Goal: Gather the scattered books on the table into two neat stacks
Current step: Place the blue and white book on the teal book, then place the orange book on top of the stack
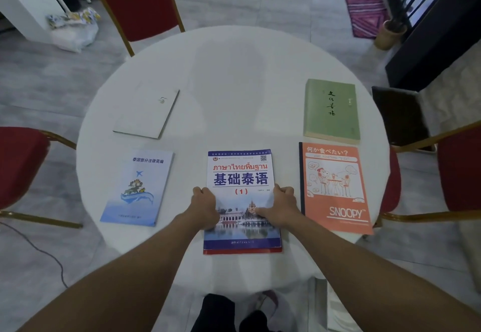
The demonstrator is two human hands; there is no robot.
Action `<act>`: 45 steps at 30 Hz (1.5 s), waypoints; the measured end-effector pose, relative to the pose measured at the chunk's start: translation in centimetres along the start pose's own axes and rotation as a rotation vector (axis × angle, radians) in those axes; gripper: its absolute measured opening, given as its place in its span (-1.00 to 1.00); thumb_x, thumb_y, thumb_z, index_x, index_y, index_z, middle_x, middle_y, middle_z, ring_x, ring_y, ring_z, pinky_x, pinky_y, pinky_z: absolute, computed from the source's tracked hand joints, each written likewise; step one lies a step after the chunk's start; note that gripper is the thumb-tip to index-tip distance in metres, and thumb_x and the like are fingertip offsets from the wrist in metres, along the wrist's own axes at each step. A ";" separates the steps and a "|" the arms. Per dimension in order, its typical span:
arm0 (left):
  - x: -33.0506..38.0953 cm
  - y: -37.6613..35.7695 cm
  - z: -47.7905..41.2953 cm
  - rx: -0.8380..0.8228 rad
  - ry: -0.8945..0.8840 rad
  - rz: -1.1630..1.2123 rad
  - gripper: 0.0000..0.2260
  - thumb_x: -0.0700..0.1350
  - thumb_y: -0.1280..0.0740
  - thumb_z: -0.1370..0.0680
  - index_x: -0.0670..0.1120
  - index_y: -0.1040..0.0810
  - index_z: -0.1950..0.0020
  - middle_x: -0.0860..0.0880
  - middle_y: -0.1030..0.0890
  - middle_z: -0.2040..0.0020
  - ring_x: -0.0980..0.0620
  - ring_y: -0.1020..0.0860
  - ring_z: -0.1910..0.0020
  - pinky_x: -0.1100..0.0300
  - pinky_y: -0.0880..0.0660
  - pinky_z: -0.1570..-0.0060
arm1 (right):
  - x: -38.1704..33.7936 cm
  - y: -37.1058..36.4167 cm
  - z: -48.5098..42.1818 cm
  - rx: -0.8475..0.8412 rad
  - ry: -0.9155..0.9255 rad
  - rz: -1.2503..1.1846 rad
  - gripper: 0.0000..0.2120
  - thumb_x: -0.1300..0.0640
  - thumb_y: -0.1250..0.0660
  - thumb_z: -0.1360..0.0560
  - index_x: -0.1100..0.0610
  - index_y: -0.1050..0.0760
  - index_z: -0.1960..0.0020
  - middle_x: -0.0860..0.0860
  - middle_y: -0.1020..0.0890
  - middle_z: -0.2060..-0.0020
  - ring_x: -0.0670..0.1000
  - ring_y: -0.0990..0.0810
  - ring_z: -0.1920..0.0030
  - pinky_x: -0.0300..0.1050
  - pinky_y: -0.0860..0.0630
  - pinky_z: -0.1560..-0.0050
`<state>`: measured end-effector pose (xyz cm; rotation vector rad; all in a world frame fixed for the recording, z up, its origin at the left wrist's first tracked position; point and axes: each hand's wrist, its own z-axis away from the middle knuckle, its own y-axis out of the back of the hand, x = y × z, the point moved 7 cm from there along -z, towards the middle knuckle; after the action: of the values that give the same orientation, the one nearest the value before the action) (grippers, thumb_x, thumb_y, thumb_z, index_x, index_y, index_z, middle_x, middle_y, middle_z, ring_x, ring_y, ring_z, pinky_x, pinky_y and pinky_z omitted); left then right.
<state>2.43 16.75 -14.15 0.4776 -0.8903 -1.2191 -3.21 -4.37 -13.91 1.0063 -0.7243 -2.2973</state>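
Gripping the glossy rectangular textbook [240,175] at both edges, fingers [200,191] curled, hands [282,205] rest.

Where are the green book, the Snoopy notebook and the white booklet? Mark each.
green book [331,110], head view, cover middle
Snoopy notebook [335,188], head view, cover drawing
white booklet [147,113], head view, cover middle

2 bare forearms w/ no sleeves, watch or rings; hands [205,208] bare, dark trousers below.
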 end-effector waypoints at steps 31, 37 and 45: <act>23.1 -8.3 -1.0 -0.268 -0.087 0.273 -0.48 -0.20 -0.45 -0.45 -0.18 -0.34 -0.36 -0.18 -0.46 -0.32 -0.18 -0.49 -0.32 -0.05 -0.58 -0.19 | 18.0 12.5 1.2 0.314 -0.444 -0.133 -0.15 0.08 -0.63 -0.28 0.13 -0.21 -0.39 0.15 -0.29 -0.32 0.19 -0.32 -0.36 0.17 -0.41 -0.34; 22.4 -6.7 -0.4 -0.233 -0.138 0.389 -0.64 -0.32 -0.32 -0.55 -0.19 -0.35 -0.32 -0.19 -0.51 -0.30 -0.19 -0.53 -0.27 -0.02 -0.61 -0.13 | 17.0 12.0 2.1 0.319 -0.411 -0.285 -0.09 0.24 -0.66 -0.17 0.20 -0.23 -0.36 0.16 -0.30 -0.24 0.17 -0.40 -0.23 0.10 -0.57 -0.16; 17.5 -1.5 0.2 -0.061 -0.221 0.494 -0.58 -0.46 -0.21 -0.53 -0.19 -0.33 -0.35 -0.16 -0.52 -0.32 -0.18 -0.51 -0.32 0.09 -0.63 0.01 | 9.2 9.9 1.0 0.143 -0.101 -0.508 -0.07 0.35 -0.60 -0.20 0.03 -0.09 -0.33 0.00 -0.52 -0.12 -0.04 -0.56 -0.01 -0.27 -0.57 0.27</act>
<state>2.79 -0.17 -9.41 0.0611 -1.0783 -0.8491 -6.94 -17.14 -11.44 1.2625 -0.7473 -2.7778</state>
